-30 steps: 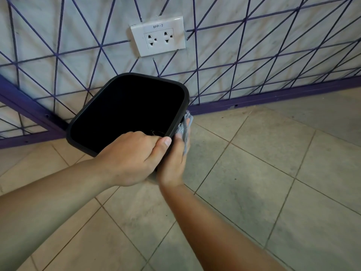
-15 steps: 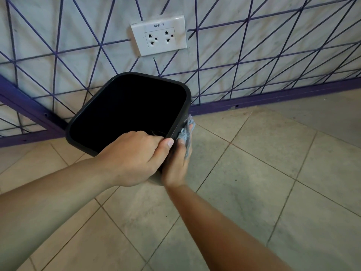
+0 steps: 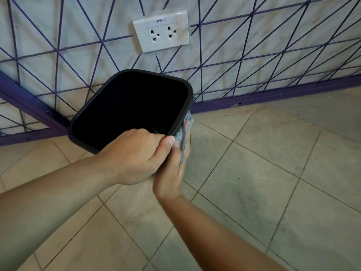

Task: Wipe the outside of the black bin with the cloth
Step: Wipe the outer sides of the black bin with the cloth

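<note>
A black bin [image 3: 109,100] with a rounded square rim is held tilted above the tiled floor, its dark opening facing me. My left hand [image 3: 134,155] grips the near rim, thumb on the outside edge. My right hand [image 3: 173,169] presses a grey-blue cloth [image 3: 184,133] flat against the bin's right outer wall, just under the rim. Most of that wall and the bin's lower body are hidden behind my hands and the rim.
A wall with a purple line pattern stands right behind the bin, with a white double socket [image 3: 161,31] above it. A purple skirting strip [image 3: 273,94] runs along its base. Beige floor tiles [image 3: 254,182] spread out to the right and toward me.
My right hand has slid with the cloth along the bin's right side, slightly up and away from me. My left hand keeps its grip on the rim.
</note>
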### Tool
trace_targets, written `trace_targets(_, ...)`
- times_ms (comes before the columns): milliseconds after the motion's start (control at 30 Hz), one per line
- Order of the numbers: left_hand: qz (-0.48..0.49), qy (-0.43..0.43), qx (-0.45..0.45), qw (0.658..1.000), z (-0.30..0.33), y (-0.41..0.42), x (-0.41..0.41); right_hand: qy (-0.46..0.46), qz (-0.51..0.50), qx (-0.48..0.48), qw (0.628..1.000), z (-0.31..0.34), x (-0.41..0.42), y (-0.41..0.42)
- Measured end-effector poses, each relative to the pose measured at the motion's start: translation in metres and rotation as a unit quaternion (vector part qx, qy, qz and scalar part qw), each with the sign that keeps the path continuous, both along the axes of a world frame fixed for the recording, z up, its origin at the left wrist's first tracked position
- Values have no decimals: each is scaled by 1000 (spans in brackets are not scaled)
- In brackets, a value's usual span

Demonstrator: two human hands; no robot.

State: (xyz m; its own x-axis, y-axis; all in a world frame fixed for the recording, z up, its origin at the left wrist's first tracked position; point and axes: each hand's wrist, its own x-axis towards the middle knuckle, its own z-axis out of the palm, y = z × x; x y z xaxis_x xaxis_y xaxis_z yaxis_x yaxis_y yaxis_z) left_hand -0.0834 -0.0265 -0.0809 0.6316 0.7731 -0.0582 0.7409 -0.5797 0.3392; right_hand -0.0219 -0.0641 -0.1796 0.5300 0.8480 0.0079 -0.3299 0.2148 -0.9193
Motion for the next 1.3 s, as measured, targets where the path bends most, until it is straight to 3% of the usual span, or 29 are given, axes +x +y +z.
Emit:
trace_targets(67,-3,1,10,1000,-1,-1,1,-31,-2,12,999,-17,-2,-7)
trace_targets(200,2,2,18,1000,0,-1,3,20,-33,-68,997,-25,21,39)
trace_targets(400,1,3,2,1000,0,0,2,-40,0,47,998,-17,2,-5)
trace_targets(567,12,-3,6,1000,1,-1,2,37,-20,-71,997,-21,24,43)
trace_targets(700,9,-3,-2,1000,0,-1,0,-30,16,21,999,-3,9,4)
trace_targets(800,-1,3,-2,1000,-1,2,0,-63,72,48,994,-34,-8,-36)
trace_targets(933,25,17,1,1000,2,0,1,-22,53,-40,998,-69,-2,-49)
trace_targets(1000,34,34,-43,998,4,-4,-3,7,35,-74,997,-73,9,-40)
trace_targets(1133,37,75,-121,989,14,-12,-13,14,7,-80,997,-75,31,-22)
trace_targets(1300,98,70,-128,984,22,-9,-1,54,-23,-124,991,-81,39,-24)
